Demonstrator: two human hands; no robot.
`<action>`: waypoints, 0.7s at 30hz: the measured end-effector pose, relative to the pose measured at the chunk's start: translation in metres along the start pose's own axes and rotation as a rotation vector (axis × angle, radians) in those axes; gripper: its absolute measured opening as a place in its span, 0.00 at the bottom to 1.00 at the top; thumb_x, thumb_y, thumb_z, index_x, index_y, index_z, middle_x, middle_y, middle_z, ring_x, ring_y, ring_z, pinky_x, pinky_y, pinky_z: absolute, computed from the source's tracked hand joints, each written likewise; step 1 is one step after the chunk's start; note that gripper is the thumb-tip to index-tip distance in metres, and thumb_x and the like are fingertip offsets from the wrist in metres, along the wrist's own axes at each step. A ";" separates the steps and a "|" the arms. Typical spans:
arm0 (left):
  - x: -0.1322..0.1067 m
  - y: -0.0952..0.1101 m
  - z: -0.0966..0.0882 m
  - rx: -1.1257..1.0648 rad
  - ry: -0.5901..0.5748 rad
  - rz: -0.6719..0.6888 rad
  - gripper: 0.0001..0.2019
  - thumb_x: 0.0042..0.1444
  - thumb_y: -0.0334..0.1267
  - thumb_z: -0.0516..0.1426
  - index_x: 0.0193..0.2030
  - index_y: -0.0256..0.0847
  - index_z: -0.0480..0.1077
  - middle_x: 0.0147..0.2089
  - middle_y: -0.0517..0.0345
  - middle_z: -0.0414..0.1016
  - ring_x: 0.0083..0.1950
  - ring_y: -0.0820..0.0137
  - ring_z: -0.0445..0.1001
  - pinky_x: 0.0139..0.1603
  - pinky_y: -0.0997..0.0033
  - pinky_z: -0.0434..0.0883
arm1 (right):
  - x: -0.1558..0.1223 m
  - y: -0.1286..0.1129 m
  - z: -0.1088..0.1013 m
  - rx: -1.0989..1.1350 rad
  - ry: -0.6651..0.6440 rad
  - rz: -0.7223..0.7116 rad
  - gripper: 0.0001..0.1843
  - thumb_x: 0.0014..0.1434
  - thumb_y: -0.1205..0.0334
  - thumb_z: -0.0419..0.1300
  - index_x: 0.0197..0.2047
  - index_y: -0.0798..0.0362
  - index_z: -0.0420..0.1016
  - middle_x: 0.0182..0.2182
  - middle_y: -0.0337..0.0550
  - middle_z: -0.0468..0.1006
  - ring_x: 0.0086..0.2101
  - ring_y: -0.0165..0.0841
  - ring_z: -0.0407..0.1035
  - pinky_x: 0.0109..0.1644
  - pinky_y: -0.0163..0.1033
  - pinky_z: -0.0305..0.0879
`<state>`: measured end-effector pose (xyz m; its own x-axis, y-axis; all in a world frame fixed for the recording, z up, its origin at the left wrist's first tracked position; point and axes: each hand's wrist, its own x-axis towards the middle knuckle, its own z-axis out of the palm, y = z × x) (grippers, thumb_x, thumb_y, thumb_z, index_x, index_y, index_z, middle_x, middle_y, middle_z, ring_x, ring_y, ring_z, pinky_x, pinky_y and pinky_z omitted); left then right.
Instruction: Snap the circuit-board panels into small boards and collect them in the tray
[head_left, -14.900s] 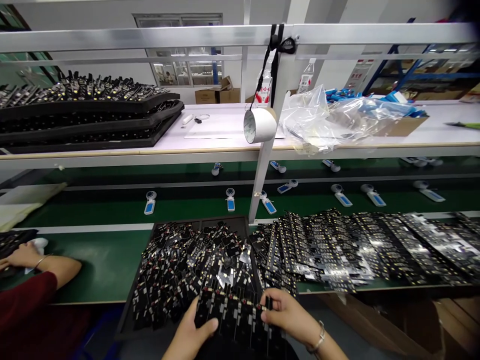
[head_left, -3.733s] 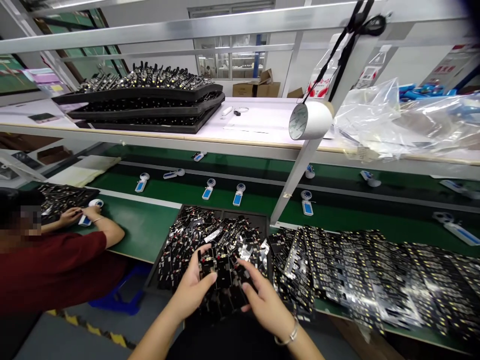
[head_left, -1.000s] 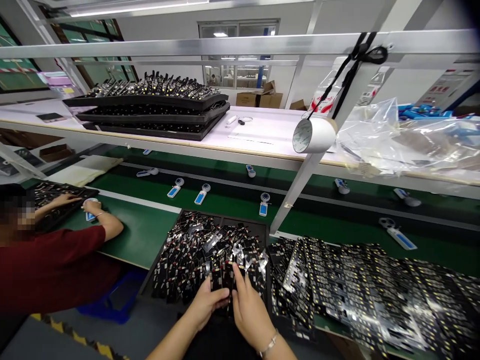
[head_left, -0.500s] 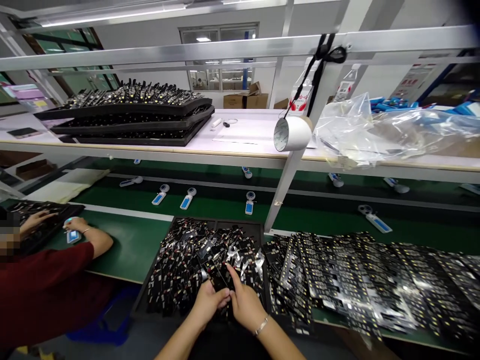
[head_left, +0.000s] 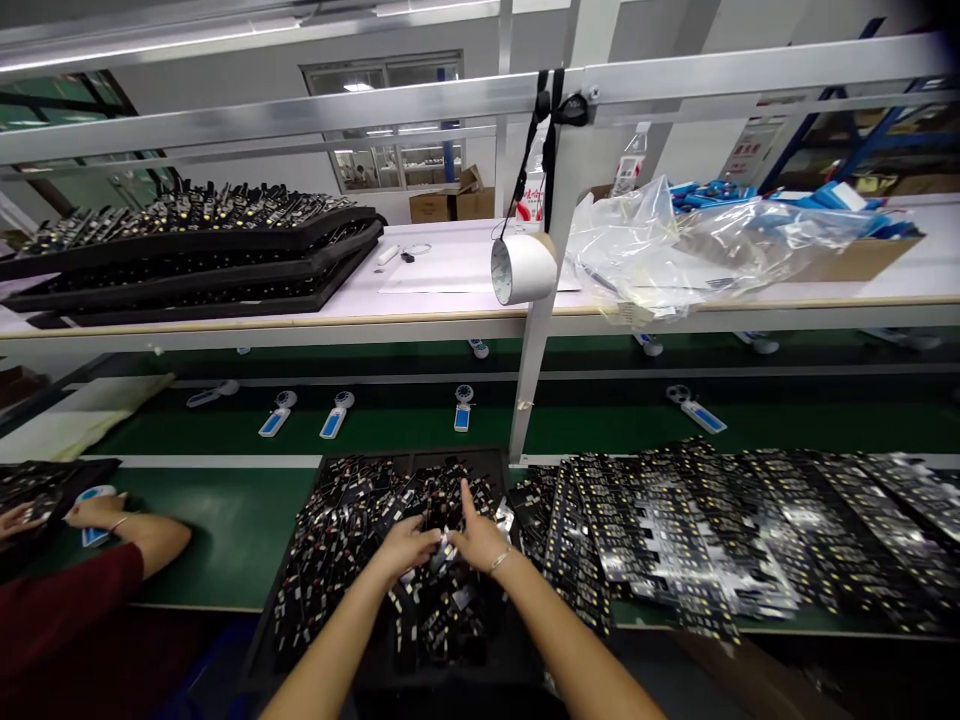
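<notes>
Both my hands reach into a black tray (head_left: 264,640) heaped with small black circuit-board pieces (head_left: 352,530). My left hand (head_left: 405,546) rests on the heap with its fingers curled together. My right hand (head_left: 477,536) is beside it, almost touching, with the forefinger stretched forward and the other fingers curled. A small pale piece (head_left: 448,546) shows between the two hands; I cannot make out which hand grips it. A silver bracelet is on my right wrist.
Overlapping black board panels (head_left: 690,520) lie right of the tray. Blue-and-white handheld devices (head_left: 463,408) ride the green conveyor behind. A white post with a hanging tape roll (head_left: 523,268) rises there. The shelf holds stacked black trays (head_left: 187,255) and plastic bags (head_left: 697,240). A co-worker's hand (head_left: 96,510) is at left.
My hands have moved forward from the tray's near edge to the middle of the heap. The board panel they held earlier is no longer seen. The view has swung right.
</notes>
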<state>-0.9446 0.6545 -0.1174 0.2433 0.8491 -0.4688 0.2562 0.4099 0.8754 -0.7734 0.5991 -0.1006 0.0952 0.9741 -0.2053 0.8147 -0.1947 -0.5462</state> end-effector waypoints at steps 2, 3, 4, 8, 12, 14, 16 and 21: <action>0.003 0.010 -0.019 0.053 0.048 0.023 0.40 0.34 0.47 0.72 0.54 0.31 0.68 0.49 0.35 0.78 0.52 0.50 0.77 0.48 0.57 0.74 | 0.005 0.030 -0.021 -0.015 0.054 0.106 0.47 0.56 0.56 0.61 0.71 0.46 0.39 0.36 0.48 0.82 0.37 0.41 0.77 0.38 0.39 0.65; 0.001 0.012 -0.030 0.072 0.075 0.045 0.43 0.33 0.48 0.72 0.57 0.32 0.66 0.56 0.32 0.74 0.57 0.49 0.73 0.54 0.56 0.72 | 0.003 0.048 -0.033 -0.027 0.100 0.179 0.43 0.57 0.55 0.59 0.70 0.46 0.44 0.38 0.51 0.81 0.39 0.43 0.76 0.40 0.41 0.65; -0.005 0.012 -0.040 0.083 0.089 0.076 0.45 0.33 0.49 0.71 0.58 0.34 0.64 0.61 0.31 0.69 0.61 0.49 0.70 0.58 0.56 0.69 | -0.001 0.068 -0.044 -0.039 0.160 0.264 0.38 0.60 0.55 0.55 0.70 0.48 0.47 0.41 0.54 0.80 0.41 0.44 0.76 0.43 0.43 0.65; -0.047 -0.018 -0.074 0.069 0.044 0.143 0.40 0.38 0.57 0.67 0.55 0.36 0.67 0.60 0.34 0.71 0.63 0.51 0.68 0.63 0.56 0.64 | -0.027 0.150 -0.076 -0.100 0.371 0.640 0.41 0.62 0.50 0.49 0.70 0.62 0.38 0.59 0.77 0.61 0.56 0.59 0.63 0.54 0.61 0.58; -0.090 -0.071 -0.094 0.020 0.090 -0.083 0.41 0.33 0.66 0.65 0.51 0.42 0.69 0.59 0.37 0.73 0.58 0.47 0.72 0.57 0.48 0.69 | -0.043 0.200 -0.077 -0.068 0.356 0.770 0.47 0.53 0.44 0.57 0.67 0.66 0.50 0.57 0.78 0.62 0.55 0.65 0.62 0.53 0.63 0.58; -0.105 -0.089 -0.099 -0.024 0.130 -0.179 0.41 0.31 0.67 0.65 0.50 0.44 0.70 0.60 0.39 0.73 0.56 0.47 0.75 0.54 0.47 0.70 | -0.048 0.209 -0.076 -0.035 0.369 0.744 0.48 0.53 0.44 0.57 0.68 0.64 0.50 0.54 0.74 0.67 0.54 0.63 0.65 0.54 0.60 0.59; -0.116 -0.096 -0.098 -0.076 0.129 -0.213 0.40 0.31 0.67 0.65 0.50 0.44 0.70 0.59 0.40 0.73 0.54 0.49 0.76 0.53 0.49 0.70 | -0.053 0.212 -0.080 0.013 0.415 0.711 0.48 0.53 0.43 0.55 0.68 0.64 0.48 0.52 0.74 0.69 0.52 0.62 0.67 0.55 0.59 0.59; -0.134 -0.065 -0.064 -0.185 0.053 -0.188 0.35 0.40 0.63 0.64 0.51 0.45 0.70 0.59 0.44 0.74 0.55 0.55 0.76 0.55 0.58 0.68 | -0.075 0.167 -0.094 0.236 0.560 0.585 0.52 0.54 0.34 0.48 0.69 0.64 0.40 0.54 0.67 0.70 0.52 0.55 0.68 0.56 0.54 0.63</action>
<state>-1.0534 0.5355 -0.1040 0.1569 0.7667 -0.6225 0.1154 0.6118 0.7826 -0.5902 0.5047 -0.0999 0.7850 0.6099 -0.1084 0.4111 -0.6438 -0.6454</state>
